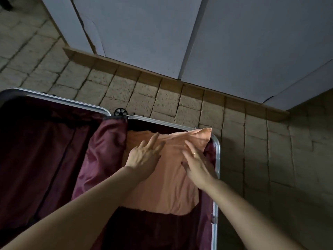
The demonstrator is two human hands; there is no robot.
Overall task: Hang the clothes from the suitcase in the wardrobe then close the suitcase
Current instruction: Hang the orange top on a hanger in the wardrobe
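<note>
Dim shot overall, underexposed. Light looks soft and comes from the near side: forearms and the orange cloth (167,177) are the brightest parts. The floor (144,98) goes darker toward the right edge and top left corner. The suitcase (215,170) lining on the left half is almost black, detail lost. Faint sheen on the metal rim, no hard glare. Soft shadow under the left hand (144,156) on the cloth. Right hand (196,163) is slightly motion-blurred, fingers smeared. Wide-angle distortion: tile lines and the white doors (243,42) bow and splay toward the edges. Some noise and compression mush in dark zones.
</note>
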